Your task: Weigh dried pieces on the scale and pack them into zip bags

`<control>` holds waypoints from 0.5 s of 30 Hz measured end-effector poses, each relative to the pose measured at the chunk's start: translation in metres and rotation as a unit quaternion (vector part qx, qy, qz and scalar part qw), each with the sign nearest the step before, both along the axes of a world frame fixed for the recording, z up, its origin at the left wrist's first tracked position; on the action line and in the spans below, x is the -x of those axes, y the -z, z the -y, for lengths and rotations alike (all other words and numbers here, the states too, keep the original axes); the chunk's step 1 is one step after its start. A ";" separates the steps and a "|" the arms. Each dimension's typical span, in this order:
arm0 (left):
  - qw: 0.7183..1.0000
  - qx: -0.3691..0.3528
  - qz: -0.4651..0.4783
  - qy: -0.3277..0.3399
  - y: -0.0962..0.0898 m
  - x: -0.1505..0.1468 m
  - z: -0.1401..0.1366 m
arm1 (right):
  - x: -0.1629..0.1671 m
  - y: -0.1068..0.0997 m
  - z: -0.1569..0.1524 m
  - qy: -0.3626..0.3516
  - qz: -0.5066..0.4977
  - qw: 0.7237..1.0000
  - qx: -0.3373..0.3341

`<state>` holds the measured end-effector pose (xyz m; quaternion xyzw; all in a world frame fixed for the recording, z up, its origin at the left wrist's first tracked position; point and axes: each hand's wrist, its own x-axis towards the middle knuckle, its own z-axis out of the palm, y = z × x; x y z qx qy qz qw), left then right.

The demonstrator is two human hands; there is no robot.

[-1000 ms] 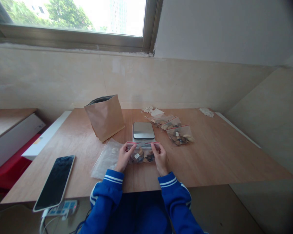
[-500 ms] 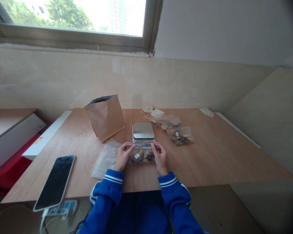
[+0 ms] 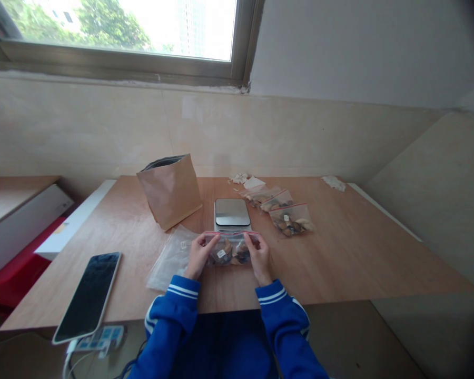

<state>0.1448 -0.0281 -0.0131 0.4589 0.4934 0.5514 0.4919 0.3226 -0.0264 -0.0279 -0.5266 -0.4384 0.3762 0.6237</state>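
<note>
Between my hands is a clear zip bag with a red seal strip, a small white label and brown and dark dried pieces inside. My left hand pinches its top left edge, thumb on the near face. At the top right edge my right hand pinches it the same way. Fingers behind the bag are mostly hidden. Just beyond it stands a small scale with a bare metal plate, its front partly covered by the bag. Flat clear bags lie beside my left hand.
A brown paper pouch stands open at the back left. Several filled zip bags lie right of the scale. White scraps and a white paper piece are at the back. A phone overhangs the front left edge, near a power strip.
Almost nothing differs. Both hands keep their pinch on the zip bag's top edge, with only a slight shift of the view.
</note>
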 end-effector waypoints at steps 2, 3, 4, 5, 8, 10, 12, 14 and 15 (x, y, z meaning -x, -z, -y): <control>1.000 0.004 0.011 0.005 0.000 0.000 0.000 | 0.000 0.000 0.000 -0.008 -0.008 1.000 0.007; 1.000 0.006 0.012 0.006 0.000 0.000 0.000 | 0.001 0.000 0.000 -0.010 -0.013 1.000 0.012; 1.000 0.006 0.011 0.007 0.000 -0.001 0.000 | 0.001 -0.001 0.000 -0.012 -0.017 1.000 0.017; 1.000 0.006 0.008 0.008 0.000 -0.001 0.000 | 0.002 -0.001 0.000 -0.013 -0.019 1.000 0.021; 1.000 0.001 -0.004 0.010 -0.002 -0.001 0.000 | 0.003 -0.001 0.000 -0.013 -0.019 1.000 0.021; 1.000 -0.003 -0.007 0.010 -0.003 -0.001 0.000 | 0.003 0.000 0.000 -0.012 -0.015 1.000 0.018; 1.000 -0.006 -0.007 0.008 -0.004 -0.001 0.000 | 0.002 0.001 0.000 -0.012 -0.010 1.000 0.017; 1.000 -0.008 -0.007 0.005 -0.004 -0.001 0.001 | 0.002 0.003 -0.001 -0.012 -0.003 1.000 0.014; 1.000 -0.010 -0.008 0.005 -0.005 -0.001 0.001 | 0.001 0.004 -0.001 -0.012 0.000 1.000 0.011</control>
